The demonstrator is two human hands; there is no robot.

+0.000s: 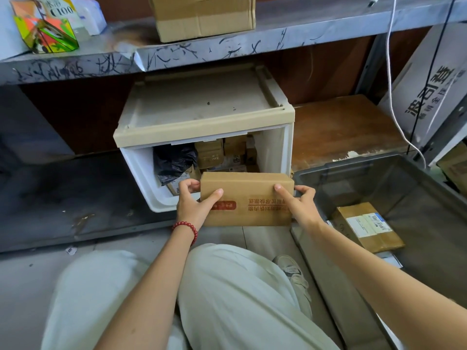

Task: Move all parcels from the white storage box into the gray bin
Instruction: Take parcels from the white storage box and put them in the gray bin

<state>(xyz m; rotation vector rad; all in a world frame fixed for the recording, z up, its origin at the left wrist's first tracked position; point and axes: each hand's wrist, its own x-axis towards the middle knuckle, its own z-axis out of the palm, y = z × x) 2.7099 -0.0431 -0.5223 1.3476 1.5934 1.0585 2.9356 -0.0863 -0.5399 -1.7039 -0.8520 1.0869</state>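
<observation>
Just before the mouth of the white storage box, in the head view, a cardboard parcel hangs with its long axis running left to right. The left hand grips its left end and the right hand its right. The gray bin lies immediately rightward, nearer the right hand. More parcels sit inside the box.

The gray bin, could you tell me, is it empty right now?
No, a labelled parcel lies inside the gray bin, near its front wall.
</observation>
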